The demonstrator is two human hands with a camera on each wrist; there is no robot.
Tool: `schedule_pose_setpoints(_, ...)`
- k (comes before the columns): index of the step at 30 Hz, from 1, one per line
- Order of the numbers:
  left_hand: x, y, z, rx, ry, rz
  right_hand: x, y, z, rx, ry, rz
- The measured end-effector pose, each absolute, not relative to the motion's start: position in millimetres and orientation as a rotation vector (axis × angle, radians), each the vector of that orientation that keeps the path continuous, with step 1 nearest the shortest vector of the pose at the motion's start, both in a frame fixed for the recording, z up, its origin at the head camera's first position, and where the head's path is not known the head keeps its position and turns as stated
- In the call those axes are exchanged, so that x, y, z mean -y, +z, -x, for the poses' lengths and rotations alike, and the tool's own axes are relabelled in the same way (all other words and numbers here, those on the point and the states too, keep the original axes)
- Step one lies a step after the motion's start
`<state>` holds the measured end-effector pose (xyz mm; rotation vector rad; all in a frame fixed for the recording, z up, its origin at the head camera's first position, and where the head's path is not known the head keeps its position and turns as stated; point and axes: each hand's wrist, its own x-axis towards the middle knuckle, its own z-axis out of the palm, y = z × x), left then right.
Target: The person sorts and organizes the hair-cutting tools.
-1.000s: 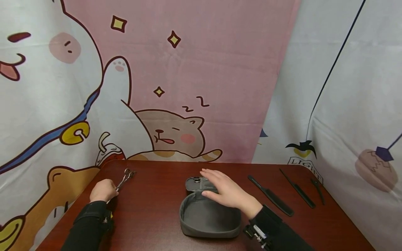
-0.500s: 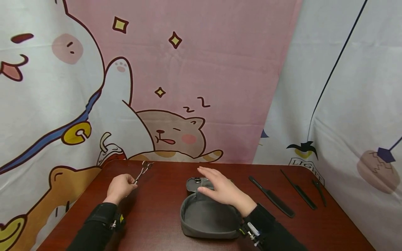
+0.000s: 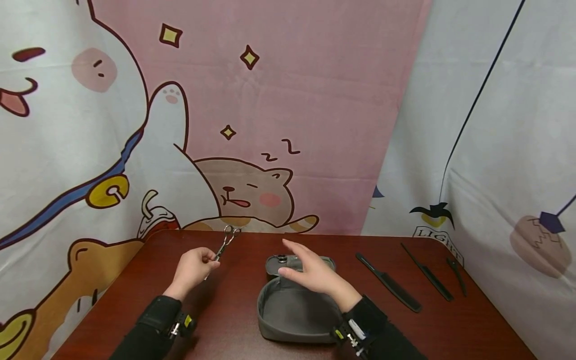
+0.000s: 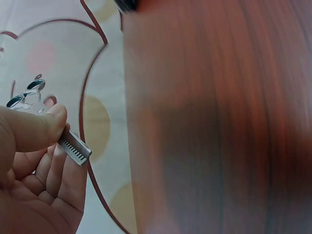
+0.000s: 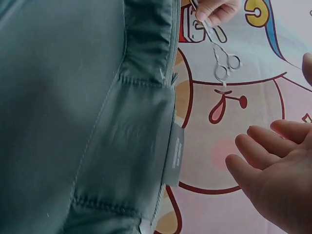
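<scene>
My left hand (image 3: pixel 192 270) pinches a pair of silver thinning scissors (image 3: pixel 224 245) by the blades, above the table at centre left. Their finger loops point up and away. In the left wrist view the toothed blade (image 4: pixel 74 147) sticks out past the thumb; the fingers hide the scissors' middle. A grey zip pouch (image 3: pixel 294 332) lies with its lid folded back, its inside bare. My right hand (image 3: pixel 317 272) hovers with straightened fingers over the pouch's hinge side, holding nothing. The right wrist view shows the pouch's lining (image 5: pixel 122 146) and a fabric tag (image 5: pixel 174 156).
To the right on the reddish-brown table (image 3: pixel 225 320) lie a wide black comb (image 3: pixel 396 290), a thin-tailed comb (image 3: pixel 432 277) and a small dark clip (image 3: pixel 456 275). A cartoon-printed cloth (image 3: pixel 333 125) hangs behind the table's far edge.
My left hand has lifted the scissors off the left side and carried them rightward, closer to the pouch. The right hand has shifted slightly left over the pouch.
</scene>
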<state>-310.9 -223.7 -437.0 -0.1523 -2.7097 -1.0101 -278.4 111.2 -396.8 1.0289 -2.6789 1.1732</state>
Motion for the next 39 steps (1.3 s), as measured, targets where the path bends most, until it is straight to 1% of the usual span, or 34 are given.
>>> schedule_pose_setpoints(15,176.0,-419.7,288.4,2.650,-1.268,0.224,-93.5,-407.0,282.2,2.580,1.623,-0.985)
schedule_pose_setpoints(25,154.5,-414.7,275.2,2.592,-1.395,0.334,-80.6,-409.6,278.5,2.336,2.171,-0.778)
schedule_pose_setpoints(39,130.2,-403.7,259.9,2.514,-1.600,0.513,-66.2,-407.8,275.2,2.034,2.391,-0.677)
